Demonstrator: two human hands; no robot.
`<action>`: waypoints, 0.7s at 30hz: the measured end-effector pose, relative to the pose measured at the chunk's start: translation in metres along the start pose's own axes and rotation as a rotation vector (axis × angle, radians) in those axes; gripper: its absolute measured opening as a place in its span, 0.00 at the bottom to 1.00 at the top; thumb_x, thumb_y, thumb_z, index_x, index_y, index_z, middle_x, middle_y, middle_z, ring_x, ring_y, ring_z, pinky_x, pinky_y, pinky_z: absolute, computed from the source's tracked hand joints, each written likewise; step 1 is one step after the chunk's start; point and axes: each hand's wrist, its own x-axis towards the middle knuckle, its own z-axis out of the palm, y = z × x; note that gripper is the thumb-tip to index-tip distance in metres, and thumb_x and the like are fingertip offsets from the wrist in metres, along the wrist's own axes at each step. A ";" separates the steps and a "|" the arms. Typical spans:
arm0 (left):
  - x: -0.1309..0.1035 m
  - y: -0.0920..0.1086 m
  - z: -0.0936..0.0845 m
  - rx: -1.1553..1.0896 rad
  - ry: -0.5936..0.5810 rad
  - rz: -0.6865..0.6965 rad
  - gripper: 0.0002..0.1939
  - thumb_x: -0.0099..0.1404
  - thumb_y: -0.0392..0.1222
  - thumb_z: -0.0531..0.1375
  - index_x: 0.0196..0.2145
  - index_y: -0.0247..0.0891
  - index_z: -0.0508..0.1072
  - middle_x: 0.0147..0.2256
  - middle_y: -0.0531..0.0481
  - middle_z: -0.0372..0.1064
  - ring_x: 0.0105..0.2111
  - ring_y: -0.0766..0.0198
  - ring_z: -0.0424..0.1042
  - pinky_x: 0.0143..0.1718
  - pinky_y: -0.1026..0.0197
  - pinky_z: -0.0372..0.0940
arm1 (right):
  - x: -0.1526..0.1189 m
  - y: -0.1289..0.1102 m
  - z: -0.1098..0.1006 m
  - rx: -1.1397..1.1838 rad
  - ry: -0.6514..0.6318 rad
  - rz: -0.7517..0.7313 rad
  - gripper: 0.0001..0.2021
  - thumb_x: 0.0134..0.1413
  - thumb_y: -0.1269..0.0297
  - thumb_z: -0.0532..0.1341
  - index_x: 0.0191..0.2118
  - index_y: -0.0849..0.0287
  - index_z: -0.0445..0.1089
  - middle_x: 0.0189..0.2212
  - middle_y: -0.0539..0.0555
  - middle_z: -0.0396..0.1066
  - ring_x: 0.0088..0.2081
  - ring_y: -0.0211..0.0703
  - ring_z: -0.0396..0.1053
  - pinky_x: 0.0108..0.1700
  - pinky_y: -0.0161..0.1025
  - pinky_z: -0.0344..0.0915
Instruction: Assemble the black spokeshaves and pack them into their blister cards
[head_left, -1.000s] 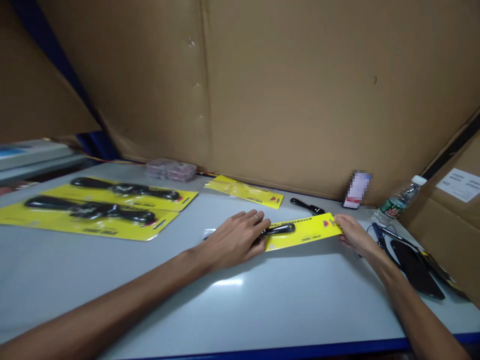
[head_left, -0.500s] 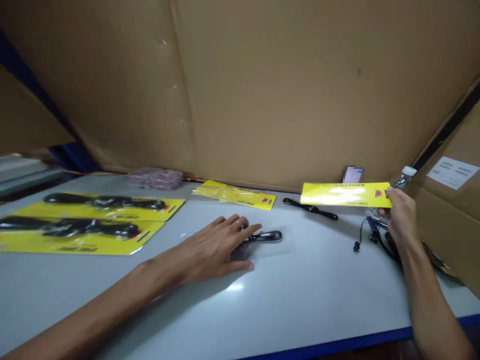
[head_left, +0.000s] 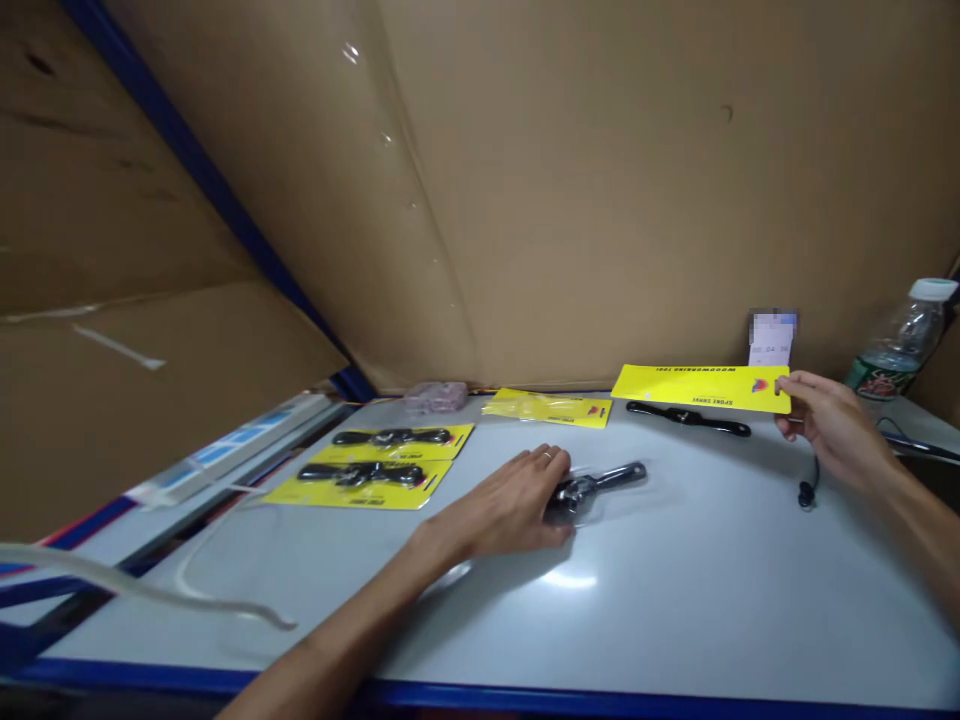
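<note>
My left hand point(head_left: 517, 505) is closed around the left part of a black spokeshave point(head_left: 604, 483) in clear plastic, low over the middle of the table. Between thumb and fingers, my right hand point(head_left: 836, 420) pinches the end of a yellow card point(head_left: 697, 388), held flat above the table. Below that card lies a bare black spokeshave point(head_left: 688, 418). Another yellow card with clear plastic point(head_left: 551, 408) rests near the back. To the left, two packed spokeshaves on yellow cards point(head_left: 401, 440) point(head_left: 360, 480) lie one behind the other.
A clear plastic box point(head_left: 435, 397) sits at the back edge. At the right stand a water bottle point(head_left: 896, 345) and a small paper label point(head_left: 771, 340). A black earpiece point(head_left: 806, 494) hangs on a cord. A pale hose point(head_left: 150, 585) crosses the left side.
The view has swung left, showing more of the table's left side. My left hand's fingers have closed on the plastic-wrapped spokeshave, which is tilted more. My right hand still holds the card.
</note>
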 end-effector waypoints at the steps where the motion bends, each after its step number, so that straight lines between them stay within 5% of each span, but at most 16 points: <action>1: 0.001 0.005 0.003 0.020 0.026 0.009 0.18 0.58 0.48 0.63 0.43 0.39 0.64 0.43 0.43 0.68 0.42 0.51 0.68 0.46 0.48 0.67 | 0.000 0.001 0.001 0.000 0.012 0.005 0.09 0.50 0.59 0.67 0.31 0.58 0.69 0.33 0.56 0.76 0.18 0.33 0.63 0.17 0.31 0.58; 7: 0.003 0.011 0.021 0.146 0.203 0.201 0.33 0.65 0.43 0.61 0.64 0.35 0.54 0.56 0.36 0.66 0.55 0.46 0.67 0.56 0.44 0.63 | 0.001 0.009 0.006 -0.065 0.003 -0.028 0.16 0.47 0.53 0.70 0.30 0.56 0.66 0.28 0.53 0.75 0.17 0.33 0.63 0.17 0.31 0.59; 12: 0.004 -0.002 0.030 0.258 0.359 0.301 0.36 0.71 0.47 0.58 0.69 0.36 0.45 0.49 0.39 0.69 0.49 0.47 0.69 0.50 0.46 0.67 | -0.001 0.017 0.015 -0.127 -0.126 -0.062 0.20 0.44 0.46 0.71 0.30 0.55 0.66 0.18 0.46 0.68 0.15 0.34 0.63 0.16 0.30 0.59; 16: 0.004 -0.012 0.023 0.235 0.490 0.268 0.33 0.75 0.49 0.53 0.70 0.42 0.43 0.46 0.43 0.70 0.46 0.50 0.69 0.49 0.47 0.67 | -0.012 0.021 0.029 -0.156 -0.264 -0.051 0.21 0.44 0.44 0.69 0.32 0.56 0.68 0.18 0.46 0.69 0.15 0.36 0.66 0.15 0.30 0.59; 21: 0.004 -0.017 0.017 0.148 0.531 0.172 0.29 0.76 0.38 0.48 0.71 0.48 0.47 0.55 0.39 0.63 0.52 0.50 0.66 0.52 0.47 0.66 | -0.032 0.031 0.052 -0.078 -0.514 0.059 0.21 0.51 0.43 0.66 0.38 0.57 0.70 0.25 0.50 0.75 0.20 0.36 0.71 0.17 0.29 0.61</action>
